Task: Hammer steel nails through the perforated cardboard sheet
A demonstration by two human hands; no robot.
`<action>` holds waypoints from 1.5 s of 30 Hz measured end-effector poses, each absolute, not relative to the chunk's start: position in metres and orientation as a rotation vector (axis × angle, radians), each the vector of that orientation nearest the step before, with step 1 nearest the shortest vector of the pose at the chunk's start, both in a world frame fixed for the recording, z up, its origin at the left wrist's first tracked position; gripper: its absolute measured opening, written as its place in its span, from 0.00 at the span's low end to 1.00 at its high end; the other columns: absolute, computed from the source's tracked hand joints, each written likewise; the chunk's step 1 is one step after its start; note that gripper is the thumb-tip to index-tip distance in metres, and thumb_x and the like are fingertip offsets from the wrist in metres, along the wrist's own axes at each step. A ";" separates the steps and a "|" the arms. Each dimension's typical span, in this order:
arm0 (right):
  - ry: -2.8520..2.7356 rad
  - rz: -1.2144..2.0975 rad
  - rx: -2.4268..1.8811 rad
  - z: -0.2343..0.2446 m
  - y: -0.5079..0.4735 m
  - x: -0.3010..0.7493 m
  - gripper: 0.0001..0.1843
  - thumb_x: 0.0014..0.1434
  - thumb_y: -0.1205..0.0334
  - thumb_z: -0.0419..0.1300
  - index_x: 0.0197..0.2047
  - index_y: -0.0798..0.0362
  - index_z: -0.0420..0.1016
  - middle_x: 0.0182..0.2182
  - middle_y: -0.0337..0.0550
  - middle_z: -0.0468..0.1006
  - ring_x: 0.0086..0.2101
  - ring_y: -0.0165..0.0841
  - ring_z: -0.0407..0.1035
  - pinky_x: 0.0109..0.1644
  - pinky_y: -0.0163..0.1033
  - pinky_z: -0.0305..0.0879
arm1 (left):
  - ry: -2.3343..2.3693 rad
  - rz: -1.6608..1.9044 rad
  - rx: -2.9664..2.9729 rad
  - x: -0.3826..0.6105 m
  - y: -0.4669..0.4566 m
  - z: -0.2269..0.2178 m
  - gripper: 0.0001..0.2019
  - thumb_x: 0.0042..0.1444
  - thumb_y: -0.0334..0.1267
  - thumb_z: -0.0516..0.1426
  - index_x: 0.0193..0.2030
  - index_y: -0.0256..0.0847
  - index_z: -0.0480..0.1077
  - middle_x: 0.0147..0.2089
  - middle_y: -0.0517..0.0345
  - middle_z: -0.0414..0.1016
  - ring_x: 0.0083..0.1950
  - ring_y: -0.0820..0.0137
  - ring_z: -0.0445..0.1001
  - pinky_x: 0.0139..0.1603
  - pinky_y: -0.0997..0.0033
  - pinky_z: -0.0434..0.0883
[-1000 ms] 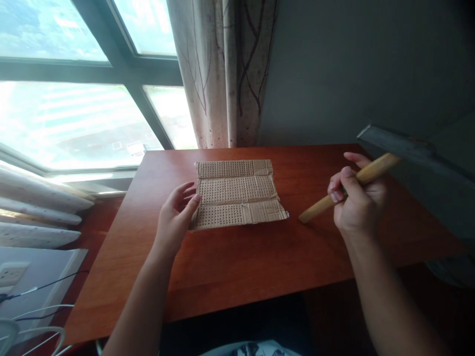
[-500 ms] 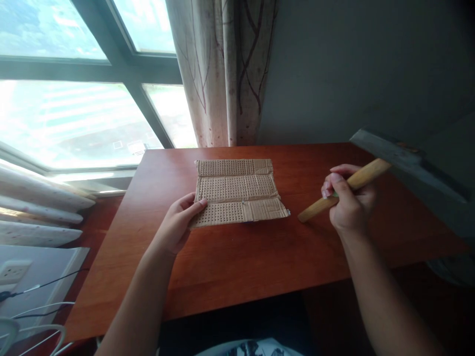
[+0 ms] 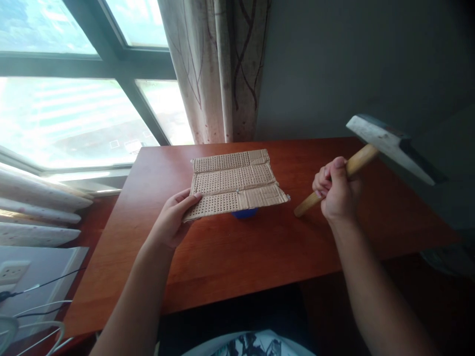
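My left hand (image 3: 177, 216) pinches the near left corner of a piece of brown cardboard (image 3: 256, 175), thumb on top and fingers beneath. Rows of small holes cover most of the cardboard, and two creases run across it. A small shiny object (image 3: 238, 191), perhaps a nail, shows at the front crease. Under the near edge a blue thing (image 3: 245, 213) peeks out, mostly hidden by the cardboard. To the right, my right hand (image 3: 337, 190) is wrapped around the wooden handle of a hammer (image 3: 386, 140), its metal head raised above the table.
The reddish-brown wooden table (image 3: 208, 267) spans the view below both hands. Behind it hangs a patterned curtain (image 3: 222, 74) beside a window (image 3: 74, 113). A wall socket (image 3: 14, 272) and several cables (image 3: 44, 302) are at the lower left.
The cardboard has tilted and risen slightly, so the blue thing beneath its near edge shows more. My right hand has turned the hammer, and its head now sits higher and further left.
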State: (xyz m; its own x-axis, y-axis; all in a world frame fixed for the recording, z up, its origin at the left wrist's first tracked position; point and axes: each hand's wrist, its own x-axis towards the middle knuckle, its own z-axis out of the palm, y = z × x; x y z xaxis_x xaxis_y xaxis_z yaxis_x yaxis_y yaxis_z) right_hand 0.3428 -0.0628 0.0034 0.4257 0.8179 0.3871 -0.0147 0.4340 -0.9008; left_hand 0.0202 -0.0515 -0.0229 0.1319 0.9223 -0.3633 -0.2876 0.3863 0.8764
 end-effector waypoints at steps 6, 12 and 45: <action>-0.997 0.630 -0.986 0.003 -0.061 0.342 0.28 0.60 0.44 0.63 0.21 0.50 0.56 0.14 0.27 0.52 0.13 0.21 0.47 0.14 0.31 0.41 | 1.040 0.992 0.757 0.017 -0.051 -0.025 0.15 0.50 0.34 0.68 0.44 0.32 0.78 0.35 0.53 0.81 0.30 0.74 0.77 0.30 0.83 0.75; -0.993 0.620 -0.995 0.003 -0.061 0.341 0.28 0.60 0.44 0.63 0.21 0.50 0.56 0.14 0.27 0.52 0.13 0.21 0.46 0.14 0.31 0.41 | 1.030 0.970 0.809 0.017 -0.054 -0.030 0.18 0.51 0.37 0.68 0.48 0.34 0.77 0.38 0.52 0.82 0.36 0.70 0.79 0.35 0.80 0.76; -0.971 0.702 -0.964 0.003 -0.065 0.345 0.20 0.61 0.49 0.64 0.26 0.51 0.64 0.13 0.25 0.51 0.12 0.21 0.44 0.15 0.31 0.41 | 1.743 1.045 1.438 -0.027 -0.071 -0.024 0.20 0.58 0.53 0.59 0.49 0.41 0.74 0.40 0.53 0.80 0.33 0.68 0.75 0.35 0.70 0.71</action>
